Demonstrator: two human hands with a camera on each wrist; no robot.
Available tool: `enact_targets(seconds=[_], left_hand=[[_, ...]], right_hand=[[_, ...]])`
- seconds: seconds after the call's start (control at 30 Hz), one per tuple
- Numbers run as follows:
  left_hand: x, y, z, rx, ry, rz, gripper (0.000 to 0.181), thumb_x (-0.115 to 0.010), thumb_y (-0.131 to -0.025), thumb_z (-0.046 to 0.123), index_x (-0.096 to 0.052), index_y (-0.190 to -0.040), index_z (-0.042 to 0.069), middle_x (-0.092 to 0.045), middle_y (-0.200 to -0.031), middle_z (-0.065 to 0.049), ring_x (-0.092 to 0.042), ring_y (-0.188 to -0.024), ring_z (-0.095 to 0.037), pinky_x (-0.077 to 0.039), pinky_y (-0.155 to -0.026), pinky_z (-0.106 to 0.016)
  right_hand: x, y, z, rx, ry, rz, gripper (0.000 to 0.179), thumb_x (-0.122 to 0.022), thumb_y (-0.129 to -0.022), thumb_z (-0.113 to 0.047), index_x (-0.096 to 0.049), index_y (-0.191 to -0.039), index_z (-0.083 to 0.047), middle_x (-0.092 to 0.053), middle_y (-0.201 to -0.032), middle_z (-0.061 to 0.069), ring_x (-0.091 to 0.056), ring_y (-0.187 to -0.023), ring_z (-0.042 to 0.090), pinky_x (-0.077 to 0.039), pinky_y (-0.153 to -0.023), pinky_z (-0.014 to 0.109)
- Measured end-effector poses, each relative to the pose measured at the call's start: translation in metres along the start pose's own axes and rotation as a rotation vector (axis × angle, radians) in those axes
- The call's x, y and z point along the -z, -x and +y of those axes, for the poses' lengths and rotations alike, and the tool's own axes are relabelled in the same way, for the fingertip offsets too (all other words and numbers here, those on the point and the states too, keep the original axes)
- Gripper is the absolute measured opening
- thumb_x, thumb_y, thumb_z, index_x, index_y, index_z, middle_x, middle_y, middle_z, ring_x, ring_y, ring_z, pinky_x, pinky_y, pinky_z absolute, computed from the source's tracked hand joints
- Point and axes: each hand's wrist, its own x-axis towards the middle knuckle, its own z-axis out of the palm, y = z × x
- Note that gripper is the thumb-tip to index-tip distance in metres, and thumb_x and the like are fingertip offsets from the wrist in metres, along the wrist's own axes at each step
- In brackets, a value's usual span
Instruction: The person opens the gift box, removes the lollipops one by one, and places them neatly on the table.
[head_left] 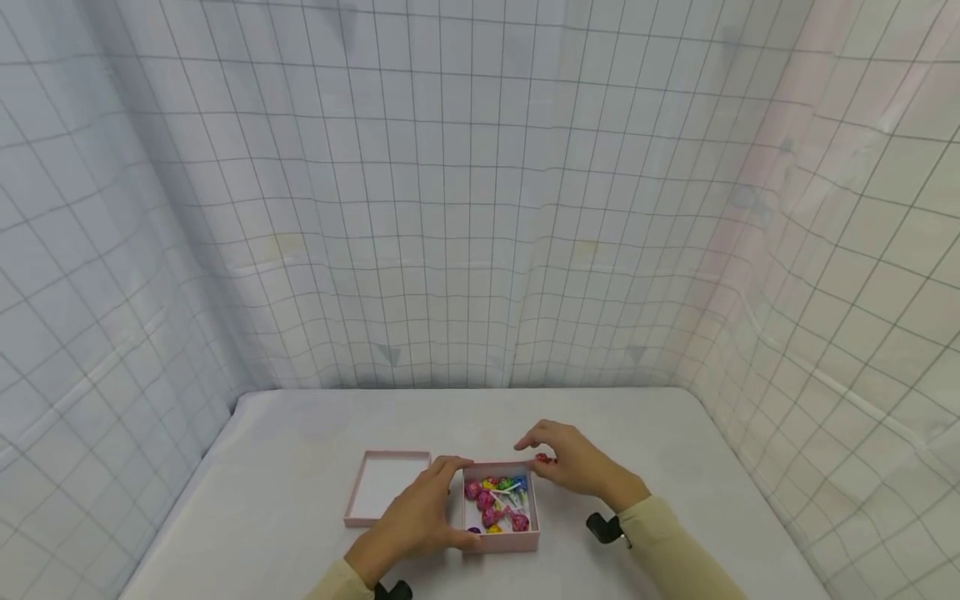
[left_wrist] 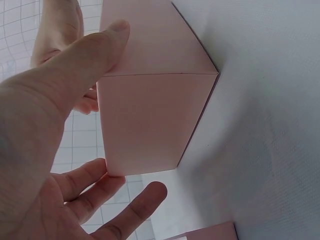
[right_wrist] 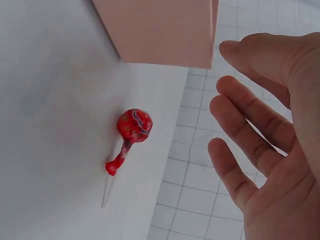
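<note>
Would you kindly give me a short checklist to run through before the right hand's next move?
1. Left hand steadying the pink box: ok, thumb on the near wall, fingers at the far end.
2. Lid off and apart from the box: ok.
3. Right hand free: ok, it holds nothing.
4. Red lollipop inside the box: not ok, it lies on the table outside.
5. Exact count of lollipops inside: cannot tell, they overlap.

White grid-patterned curtains (head_left: 465, 225) on three sides, rippled toward the bottom, white table (head_left: 300, 429) between them, soft light
</note>
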Motion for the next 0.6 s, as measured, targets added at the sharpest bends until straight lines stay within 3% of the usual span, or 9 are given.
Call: enact_targets(seconds=[0.2, 0.4, 0.6], left_hand=[[0.0, -0.001, -0.002, -0.01, -0.003, -0.001, 0.115, -0.112, -0.072, 0.054, -0.055, -0.164, 0.017, -0.059, -0.168, -0.012, -0.072, -0.134, -0.038, -0.063, -0.11, -0.072], [0.001, 0.001, -0.002, -0.031, -0.007, 0.012, 0.115, -0.112, -0.072, 0.054, -0.055, -0.164, 0.017, -0.059, -0.166, -0.01, -0.074, -0.127, -0.034, -0.066, -0.103, -0.067], [0.001, 0.002, -0.003, -0.049, 0.01, 0.004, 0.115, -0.112, -0.074, 0.053, -0.054, -0.166, 0.015, -0.058, -0.167, -0.011, -0.075, -0.127, -0.035, -0.066, -0.101, -0.066]], right_hand=[[0.003, -0.01, -0.019, 0.014, 0.016, -0.055, 0.028, -0.083, -0.109, -0.012, -0.082, -0.137, -0.01, -0.08, -0.132, 0.008, -0.077, -0.121, 0.032, -0.069, -0.104, 0.049], [0.0, -0.019, -0.037, 0.05, 0.079, -0.122, 0.025, -0.085, -0.108, -0.012, -0.083, -0.132, -0.015, -0.08, -0.128, 0.0, -0.075, -0.116, 0.014, -0.066, -0.103, 0.035], [-0.008, -0.025, -0.048, 0.039, 0.097, -0.19, 0.026, -0.086, -0.108, -0.014, -0.084, -0.133, -0.015, -0.079, -0.128, -0.003, -0.072, -0.115, 0.004, -0.065, -0.104, 0.03]])
